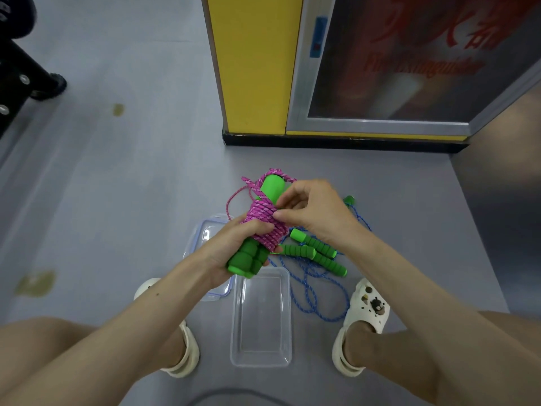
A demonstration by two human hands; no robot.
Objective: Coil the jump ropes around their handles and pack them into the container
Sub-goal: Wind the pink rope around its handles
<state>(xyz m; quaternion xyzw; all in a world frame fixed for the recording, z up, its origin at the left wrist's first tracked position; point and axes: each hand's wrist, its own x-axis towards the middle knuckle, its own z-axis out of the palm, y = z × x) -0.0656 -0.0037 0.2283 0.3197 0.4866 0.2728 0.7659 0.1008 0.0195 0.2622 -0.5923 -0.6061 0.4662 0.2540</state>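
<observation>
Clerk: Knees (44,347), bare, at the bottom edge, one either side of the clear container (235,332). Hands next?

Checker: Left hand (231,253), over the container's far end: fingers wrapped round the lower ends of two green foam handles (248,259), held together as one bundle. Right hand (313,212), a little beyond the container: fingertips pinching the pink rope (263,221) at the coil.

Clerk: State of the pink rope?

Checker: Wound in tight turns round the middle of the handles; one slack loop hangs off the far left side.

Clerk: And the container?

Checker: Open-topped, on the grey floor (117,186) between two cream clogs (366,312). Lid (205,238) flat just beyond its far left corner, partly under the left arm.

Clerk: Remaining stock?

Checker: Blue rope (310,291), uncoiled, heaped just right of the container. Second pair of green handles (319,253) on that heap, off the container's far right corner. Yellow pillar (251,68) and glass-fronted cabinet (395,68), well beyond the container.
</observation>
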